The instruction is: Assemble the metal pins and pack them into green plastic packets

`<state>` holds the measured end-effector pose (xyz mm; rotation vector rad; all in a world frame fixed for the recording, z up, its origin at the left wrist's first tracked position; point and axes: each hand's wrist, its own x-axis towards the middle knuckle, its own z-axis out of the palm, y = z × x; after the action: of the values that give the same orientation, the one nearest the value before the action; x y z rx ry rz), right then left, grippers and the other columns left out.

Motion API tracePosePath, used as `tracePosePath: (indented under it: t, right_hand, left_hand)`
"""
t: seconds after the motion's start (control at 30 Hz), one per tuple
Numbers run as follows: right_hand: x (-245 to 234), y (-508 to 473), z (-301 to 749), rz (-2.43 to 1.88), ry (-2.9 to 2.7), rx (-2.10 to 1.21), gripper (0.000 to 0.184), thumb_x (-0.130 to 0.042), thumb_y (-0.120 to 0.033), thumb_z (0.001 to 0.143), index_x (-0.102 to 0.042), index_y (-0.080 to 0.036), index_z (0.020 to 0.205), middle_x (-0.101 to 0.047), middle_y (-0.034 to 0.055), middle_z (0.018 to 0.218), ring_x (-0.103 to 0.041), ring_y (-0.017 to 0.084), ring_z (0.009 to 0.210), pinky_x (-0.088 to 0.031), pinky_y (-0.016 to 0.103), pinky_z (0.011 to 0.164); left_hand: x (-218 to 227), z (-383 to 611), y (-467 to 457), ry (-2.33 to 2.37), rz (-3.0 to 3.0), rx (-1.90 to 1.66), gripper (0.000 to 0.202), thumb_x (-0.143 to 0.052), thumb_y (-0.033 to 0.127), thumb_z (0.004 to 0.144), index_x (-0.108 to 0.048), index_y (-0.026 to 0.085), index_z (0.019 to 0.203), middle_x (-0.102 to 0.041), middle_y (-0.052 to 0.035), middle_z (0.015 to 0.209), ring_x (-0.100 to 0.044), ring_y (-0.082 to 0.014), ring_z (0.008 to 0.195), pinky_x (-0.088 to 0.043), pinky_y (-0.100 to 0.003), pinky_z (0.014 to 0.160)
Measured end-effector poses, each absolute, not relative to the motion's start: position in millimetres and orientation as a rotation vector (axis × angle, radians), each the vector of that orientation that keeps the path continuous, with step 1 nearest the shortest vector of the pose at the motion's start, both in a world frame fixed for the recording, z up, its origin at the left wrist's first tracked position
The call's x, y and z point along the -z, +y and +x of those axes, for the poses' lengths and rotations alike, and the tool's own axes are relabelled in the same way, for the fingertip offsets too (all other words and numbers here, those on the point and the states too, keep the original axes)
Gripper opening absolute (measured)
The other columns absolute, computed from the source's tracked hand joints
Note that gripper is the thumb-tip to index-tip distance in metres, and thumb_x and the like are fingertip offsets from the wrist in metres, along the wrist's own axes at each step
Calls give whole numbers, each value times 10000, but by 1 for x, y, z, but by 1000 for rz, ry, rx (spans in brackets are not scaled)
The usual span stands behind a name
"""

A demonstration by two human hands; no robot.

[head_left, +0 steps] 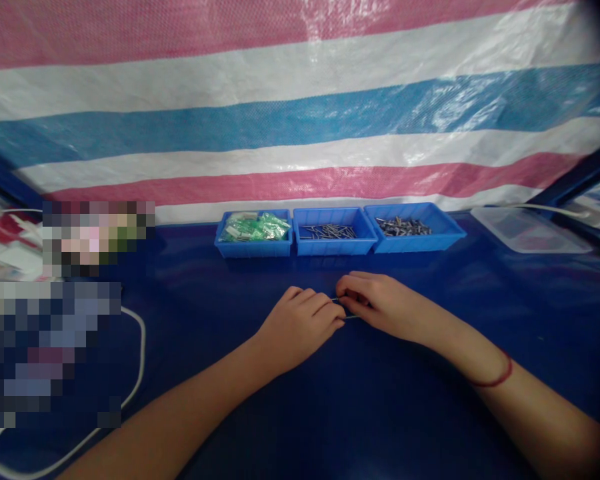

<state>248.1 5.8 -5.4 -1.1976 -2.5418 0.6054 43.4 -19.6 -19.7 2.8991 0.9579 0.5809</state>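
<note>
Over the middle of the blue table, my left hand (303, 323) and my right hand (380, 300) almost touch at the fingertips. Both are closed in a pinch on a small thin thing with pale edges (350, 317). Most of it is covered by my fingers, so its kind cannot be made out. Beyond my hands stand three blue bins in a row. Green-and-clear small plastic bags (255, 227) fill the left bin, long screws or nails (330, 231) lie in the middle one, and shorter metal fasteners (404, 227) in the right one. A red cord circles my right wrist.
At the right back lies a translucent plastic lid or tray (530, 230). A white cable (143, 340) curves along the table's left side, beside blurred-out areas. Behind the bins hangs a striped plastic sheet (280, 127).
</note>
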Motion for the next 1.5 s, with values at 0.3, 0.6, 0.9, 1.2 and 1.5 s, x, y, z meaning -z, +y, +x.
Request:
tracePosePath:
  t: [0.3,0.6,0.9,1.2,1.5]
  right_hand:
    - [3,-6,228,-1070,-2097,-727,117,-520,-181,861,-618,-192,922,-630,34,821,-552,129,684,-452,253,630]
    - [7,-7,224,-1077,-1847,-877,140,-583,-312,864,-652,-190,877,-655,52,858,-594,147,734,-473,266,626]
    - [5,-8,225,-1024,-1885,-826,153,-575,-319,875,-660,-196,844,-645,45,814,-553,126,659,-437,252,557]
    - [5,-5,227,-1008,-1949,-704,96,-561,-195,859,-657,-194,862,-628,32,786,-535,117,637,-436,248,574]
    - [7,-3,230,-1033,-2095,-500,160,-510,-232,912,-663,-186,912,-674,56,886,-609,169,812,-461,314,767]
  left_hand:
    - [19,39,-12,1142,2315,-917,136,-484,255,935,-599,190,969,-683,-37,939,-638,-168,868,-478,-301,772]
    - [18,39,-10,1125,2241,-898,140,-479,250,939,-603,189,963,-676,-36,921,-636,-166,850,-479,-290,743]
    - [15,40,-10,1096,2291,-972,108,-525,242,905,-614,188,936,-678,-38,899,-623,-173,863,-487,-312,777]
    - [18,38,-9,1218,2196,-1082,21,-576,202,865,-564,193,880,-622,-27,917,-597,-163,877,-471,-309,793]
    - [22,38,-10,1250,2161,-1169,350,-595,282,857,-455,198,1167,-617,-37,969,-603,-177,896,-467,-340,825]
